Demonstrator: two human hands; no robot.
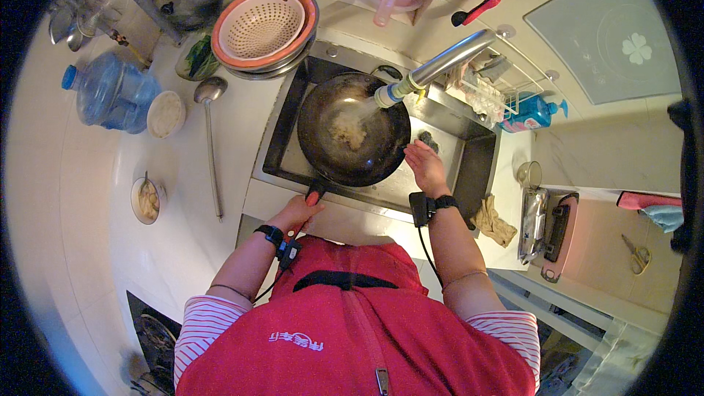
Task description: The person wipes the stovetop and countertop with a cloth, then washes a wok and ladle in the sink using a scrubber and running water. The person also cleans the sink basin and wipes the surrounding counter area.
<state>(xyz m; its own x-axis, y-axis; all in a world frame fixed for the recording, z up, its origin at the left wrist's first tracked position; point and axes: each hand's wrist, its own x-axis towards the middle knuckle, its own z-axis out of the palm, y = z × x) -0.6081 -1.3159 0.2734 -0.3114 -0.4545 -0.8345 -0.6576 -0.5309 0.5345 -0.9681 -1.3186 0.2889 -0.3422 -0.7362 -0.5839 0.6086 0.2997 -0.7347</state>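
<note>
A dark wok (385,154) sits over the sink (478,176) under a chrome faucet (454,58). Water runs from the faucet's nozzle and splashes on the wok's bottom. My left hand (300,213) grips the wok's black and red handle (314,196) at the sink's front edge. At the wok's right rim is my right hand (426,168), its fingers held together and nearly straight; whether they touch the rim or its small side grip, I cannot tell. A dark scrubbing pad (428,142) lies in the sink just beyond those fingers.
On the left counter are a ladle (211,137), a white bowl (166,115), a small bowl with food (147,201) and a blue water jug (115,93). Colanders (263,27) are stacked behind. To the right lie a cloth (493,222) and a blue pump bottle (529,113).
</note>
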